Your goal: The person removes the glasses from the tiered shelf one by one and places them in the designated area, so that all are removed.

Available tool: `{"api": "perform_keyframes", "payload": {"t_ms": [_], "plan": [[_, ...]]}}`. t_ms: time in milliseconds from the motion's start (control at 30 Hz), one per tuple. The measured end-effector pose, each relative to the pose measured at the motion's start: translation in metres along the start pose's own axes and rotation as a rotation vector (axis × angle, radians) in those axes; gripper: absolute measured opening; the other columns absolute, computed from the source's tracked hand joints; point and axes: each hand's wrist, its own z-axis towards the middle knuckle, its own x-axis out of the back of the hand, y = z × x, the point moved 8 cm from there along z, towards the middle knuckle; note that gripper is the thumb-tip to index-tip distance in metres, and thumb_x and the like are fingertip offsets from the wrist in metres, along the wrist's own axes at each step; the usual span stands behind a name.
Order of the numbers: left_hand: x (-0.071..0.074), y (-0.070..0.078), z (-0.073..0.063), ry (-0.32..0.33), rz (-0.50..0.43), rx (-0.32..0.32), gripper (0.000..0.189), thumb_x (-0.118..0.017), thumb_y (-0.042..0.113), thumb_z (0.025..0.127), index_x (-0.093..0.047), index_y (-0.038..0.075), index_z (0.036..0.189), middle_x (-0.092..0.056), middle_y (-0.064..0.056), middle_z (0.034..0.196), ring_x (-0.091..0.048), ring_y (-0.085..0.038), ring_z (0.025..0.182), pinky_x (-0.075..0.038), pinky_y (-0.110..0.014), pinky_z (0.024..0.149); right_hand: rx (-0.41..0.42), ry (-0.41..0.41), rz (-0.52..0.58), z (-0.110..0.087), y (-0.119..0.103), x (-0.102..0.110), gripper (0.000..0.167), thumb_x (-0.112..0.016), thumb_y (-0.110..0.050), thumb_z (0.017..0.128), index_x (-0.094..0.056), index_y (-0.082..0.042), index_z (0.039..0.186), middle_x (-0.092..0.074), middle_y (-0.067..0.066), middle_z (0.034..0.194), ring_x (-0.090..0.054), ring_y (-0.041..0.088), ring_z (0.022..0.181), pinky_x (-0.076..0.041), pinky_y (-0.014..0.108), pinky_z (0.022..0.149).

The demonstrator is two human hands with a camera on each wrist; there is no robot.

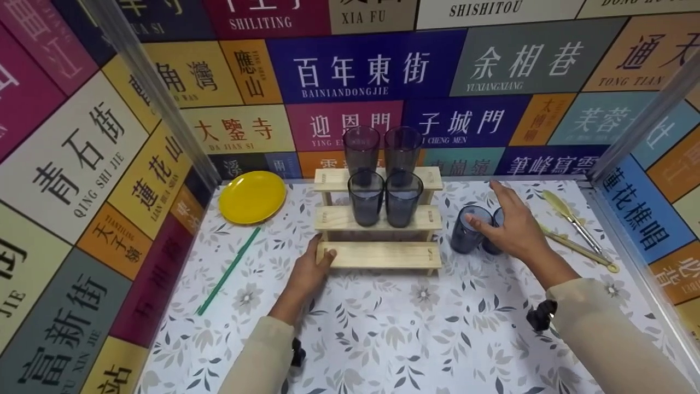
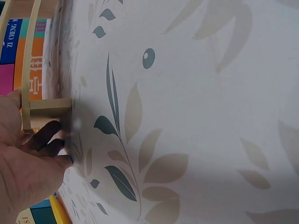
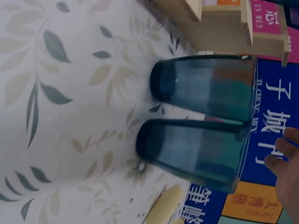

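A three-step wooden rack [image 1: 377,255] stands mid-table. On its top step are two dark tinted glasses [image 1: 361,149], and two more [image 1: 366,200] stand on the middle step; its lowest step is bare. My left hand [image 1: 307,273] holds the left end of the lowest step, thumb over the board; the left wrist view shows the fingers [image 2: 44,135] beside the rack's leg. To the rack's right, two upright bluish glasses [image 3: 201,88] stand close together. Over them hovers my right hand [image 1: 517,232], fingers spread, apart from the glasses in the right wrist view.
At the back left lies a yellow plate [image 1: 252,197], with a green stick-like item [image 1: 228,271] in front of it. Tongs with yellowish tips [image 1: 571,219] lie at the right. Printed panels [image 1: 366,65] enclose the patterned tabletop [image 1: 377,328] at the back and sides.
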Motion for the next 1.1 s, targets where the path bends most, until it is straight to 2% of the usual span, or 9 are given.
{"api": "perform_keyframes", "payload": {"t_ms": [167, 333, 533, 733, 900, 1100], "plan": [[0.001, -0.001, 0.000, 0.002, -0.001, -0.005, 0.074, -0.057, 0.053, 0.113, -0.032, 0.022, 0.176, -0.051, -0.024, 0.169, -0.052, -0.046, 0.155, -0.040, -0.061, 0.129, 0.042, 0.009, -0.003, 0.010, -0.025, -0.009, 0.105, -0.075, -0.061, 0.101, -0.020, -0.017, 0.179, -0.030, 0.027, 0.179, -0.034, 0.058, 0.160, -0.033, 0.084, 0.119], [0.001, -0.001, 0.000, 0.003, -0.008, 0.000, 0.074, -0.058, 0.053, 0.113, -0.032, 0.024, 0.176, -0.049, -0.021, 0.171, -0.050, -0.044, 0.157, -0.038, -0.060, 0.131, 0.093, 0.005, 0.036, 0.018, -0.050, -0.019, 0.104, -0.077, -0.060, 0.099, -0.022, -0.020, 0.179, -0.033, 0.025, 0.179, -0.035, 0.055, 0.162, -0.033, 0.082, 0.122], [-0.001, -0.003, 0.001, -0.009, 0.001, 0.005, 0.075, -0.057, 0.053, 0.113, -0.030, 0.023, 0.177, -0.048, -0.019, 0.173, -0.048, -0.042, 0.159, -0.038, -0.059, 0.131, 0.169, 0.002, 0.083, 0.026, -0.086, -0.032, 0.105, -0.082, -0.059, 0.096, -0.027, -0.019, 0.177, -0.041, 0.021, 0.176, -0.040, 0.049, 0.161, -0.037, 0.076, 0.123], [-0.001, -0.004, 0.000, -0.008, -0.016, 0.004, 0.075, -0.058, 0.053, 0.113, -0.031, 0.022, 0.176, -0.049, -0.020, 0.172, -0.049, -0.042, 0.158, -0.037, -0.057, 0.132, 0.211, -0.005, 0.122, 0.036, -0.122, -0.046, 0.106, -0.082, -0.064, 0.094, -0.031, -0.018, 0.175, -0.043, 0.015, 0.175, -0.044, 0.044, 0.160, -0.040, 0.073, 0.124], [0.000, -0.004, 0.001, -0.012, -0.013, 0.018, 0.077, -0.059, 0.055, 0.112, -0.031, 0.022, 0.176, -0.047, -0.020, 0.173, -0.048, -0.041, 0.159, -0.036, -0.056, 0.133, 0.229, 0.055, 0.132, 0.046, -0.144, -0.052, 0.104, -0.086, -0.063, 0.091, -0.043, -0.009, 0.169, -0.056, 0.018, 0.164, -0.054, 0.045, 0.150, -0.045, 0.068, 0.122], [0.001, -0.004, 0.001, -0.009, -0.004, 0.006, 0.076, -0.059, 0.054, 0.113, -0.032, 0.020, 0.176, -0.048, -0.023, 0.171, -0.049, -0.043, 0.157, -0.038, -0.058, 0.132, 0.196, 0.145, 0.164, 0.051, -0.151, -0.056, 0.099, -0.091, -0.059, 0.088, -0.051, -0.004, 0.160, -0.063, 0.021, 0.153, -0.061, 0.045, 0.140, -0.049, 0.063, 0.118]]}}
